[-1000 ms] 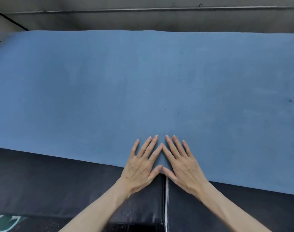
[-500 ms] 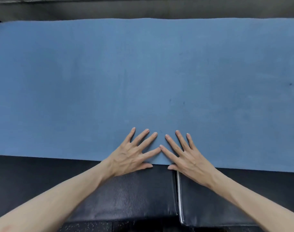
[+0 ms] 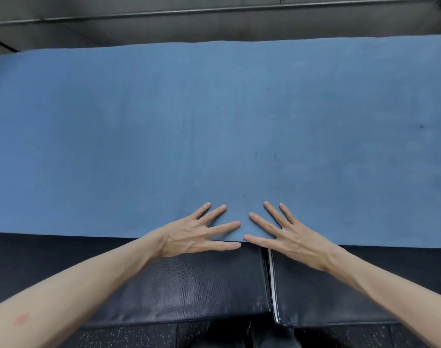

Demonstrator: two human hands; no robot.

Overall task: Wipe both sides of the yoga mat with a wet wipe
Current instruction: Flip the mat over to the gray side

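Across the black padded platforms (image 3: pixel 179 285) the blue yoga mat (image 3: pixel 214 126) lay flat and unrolled, its long axis running left to right, both ends beyond view. Its near edge ran along the pads, with a strip of bare black padding in front; its far edge lay near a grey wall (image 3: pixel 214 23). The left hand (image 3: pixel 196 234) and right hand (image 3: pixel 289 234) rested palm-down on that near edge, fingers straight and spread, holding nothing, fingertips just apart

Black padded mats (image 3: pixel 189 285) (seam between), speckled floor (image 3: pixel 129 335), grey wall (image 3: pixel 214 23).
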